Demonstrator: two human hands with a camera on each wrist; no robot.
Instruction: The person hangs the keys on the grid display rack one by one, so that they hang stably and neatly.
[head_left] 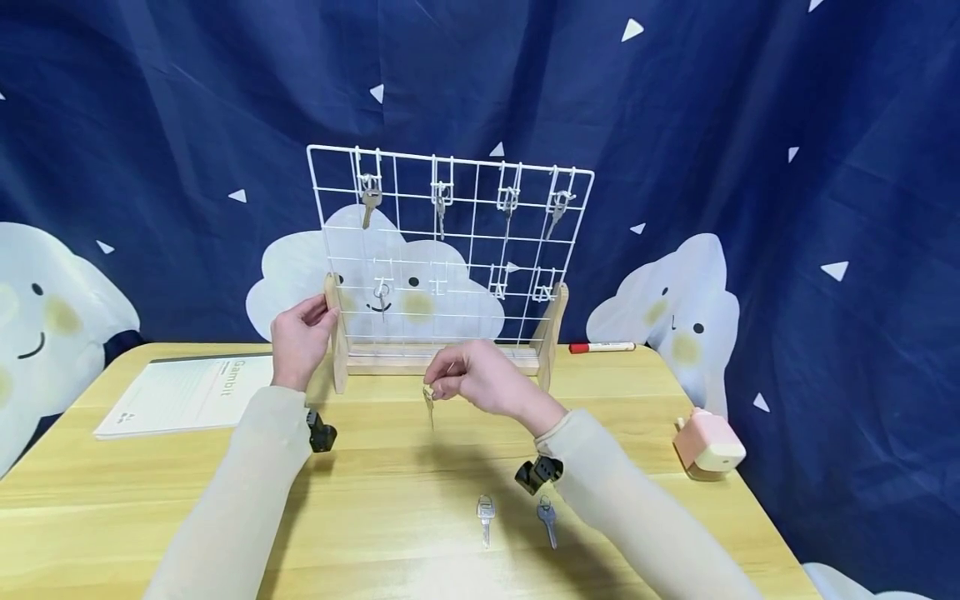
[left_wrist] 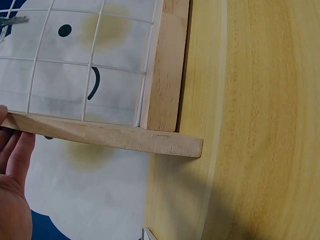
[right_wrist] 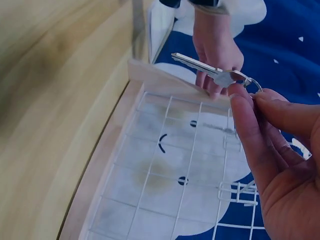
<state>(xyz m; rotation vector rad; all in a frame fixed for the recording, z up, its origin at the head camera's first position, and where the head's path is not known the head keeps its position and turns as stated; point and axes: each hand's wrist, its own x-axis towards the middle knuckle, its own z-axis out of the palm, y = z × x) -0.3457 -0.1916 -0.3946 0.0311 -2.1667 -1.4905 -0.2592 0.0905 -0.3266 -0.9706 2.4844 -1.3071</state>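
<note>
Between thumb and fingertips, my right hand (head_left: 483, 377) pinches a key (right_wrist: 222, 77) by its ring. In the head view the key dangles blade down in front of the rack's base; the right wrist view shows its toothed blade. My left hand (head_left: 298, 342) grips the left wooden post (left_wrist: 165, 142) of the rack, thumb on one side and fingers on the other. Above the base leans a white wire grid (head_left: 405, 156). Several keys hang from its upper hooks, including a brass-toned key (head_left: 371, 200) at the left. One more key (head_left: 382, 302) hangs from the lower left hook.
Two keys, a silver key (head_left: 486, 518) and a darker key (head_left: 547, 523), lie on the table near my right forearm. A notepad (head_left: 187, 392) lies at the left, a red-capped marker (head_left: 602, 347) behind the rack's right foot. A pink-and-white box-shaped object (head_left: 708, 443) stands at the right edge.
</note>
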